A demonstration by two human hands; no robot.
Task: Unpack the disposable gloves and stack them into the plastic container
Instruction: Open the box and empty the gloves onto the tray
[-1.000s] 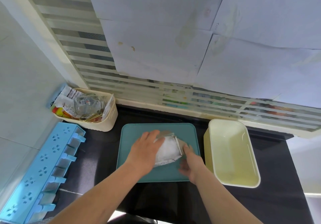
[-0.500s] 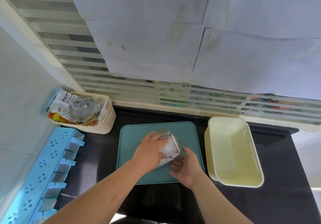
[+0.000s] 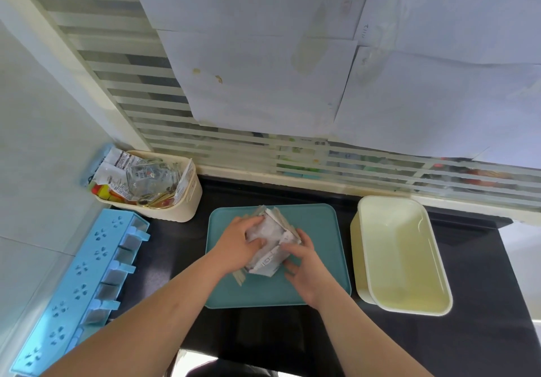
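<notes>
Head view — left hand [image 3: 237,248], right hand [image 3: 304,268] grip glove packet [image 3: 270,249] — contents blurred.

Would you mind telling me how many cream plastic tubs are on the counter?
2: a cluttered tub at the back left corner, and an empty tub just right of the teal tray.

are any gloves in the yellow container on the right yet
No, the yellow container shows only its bare inside; the glove packet is on the teal tray, held by the left hand and right hand.
</notes>
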